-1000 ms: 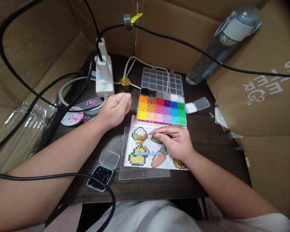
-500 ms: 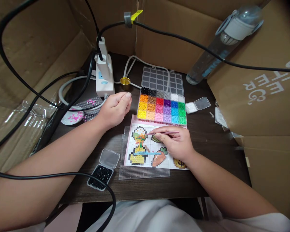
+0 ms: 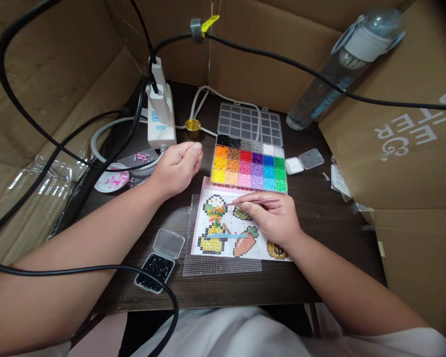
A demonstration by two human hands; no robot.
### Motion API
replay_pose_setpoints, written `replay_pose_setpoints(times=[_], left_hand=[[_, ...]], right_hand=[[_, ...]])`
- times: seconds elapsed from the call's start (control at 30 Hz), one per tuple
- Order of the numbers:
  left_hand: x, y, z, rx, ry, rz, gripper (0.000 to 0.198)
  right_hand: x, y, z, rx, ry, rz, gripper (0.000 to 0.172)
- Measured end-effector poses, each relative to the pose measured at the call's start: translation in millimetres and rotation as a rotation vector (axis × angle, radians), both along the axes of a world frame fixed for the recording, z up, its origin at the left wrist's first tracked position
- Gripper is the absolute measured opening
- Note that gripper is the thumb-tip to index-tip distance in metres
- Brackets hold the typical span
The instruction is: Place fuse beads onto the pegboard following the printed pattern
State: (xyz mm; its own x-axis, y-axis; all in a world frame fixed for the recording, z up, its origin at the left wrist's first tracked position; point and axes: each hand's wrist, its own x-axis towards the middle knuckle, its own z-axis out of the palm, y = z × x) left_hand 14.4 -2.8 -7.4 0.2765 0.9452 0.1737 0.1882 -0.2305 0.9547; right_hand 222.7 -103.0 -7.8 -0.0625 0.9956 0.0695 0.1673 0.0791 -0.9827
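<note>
Between the thumb and fingers of my right hand is a pair of pinkish tweezers, its tip pointing left over the bead pattern sheet. That tip is at the right edge of a round beaded figure at the upper left of the sheet. A clear pegboard shows along the sheet's left and lower edges. My left hand is curled closed above the sheet's left corner; what its fingers hold, if anything, is hidden. Just beyond my right hand lies a sorted bead box, its lid folded back.
A small box of black beads stands open at front left. A dish of pink beads, a power strip and a gold cup are farther left. A bottle leans at back right. A black cable crosses my left forearm.
My right hand and the tweezers have shifted very slightly to the right. The left hand looks unmoved.
</note>
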Motion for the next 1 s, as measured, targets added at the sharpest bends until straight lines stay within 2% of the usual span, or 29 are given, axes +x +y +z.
replay_pose_setpoints(times=[0.17,0.3,0.5,0.67,0.8,1.0], left_hand=[[-2,1,0.0,-0.021,-0.004,-0.015,0.041],[-3,2,-1.0,-0.025,0.004,-0.020,0.041],[-4,2,-0.9,-0.044,-0.004,-0.036,0.041],[-6,2,2.4,-0.036,0.048,-0.040,0.045],[-7,0,4.3,0.000,0.112,-0.030,0.045],[-7,-3,6.8,0.038,0.221,-0.026,0.047]], right_hand=[[13,7,-1.0,-0.025,0.229,-0.113,0.008],[31,17,6.5,0.000,0.381,-0.233,0.009],[57,32,14.0,-0.047,0.484,-0.280,0.011],[59,37,14.0,-0.138,0.616,-0.328,0.012],[56,38,12.1,-0.171,0.615,-0.334,0.015],[56,38,7.3,-0.125,0.554,-0.225,0.017]])
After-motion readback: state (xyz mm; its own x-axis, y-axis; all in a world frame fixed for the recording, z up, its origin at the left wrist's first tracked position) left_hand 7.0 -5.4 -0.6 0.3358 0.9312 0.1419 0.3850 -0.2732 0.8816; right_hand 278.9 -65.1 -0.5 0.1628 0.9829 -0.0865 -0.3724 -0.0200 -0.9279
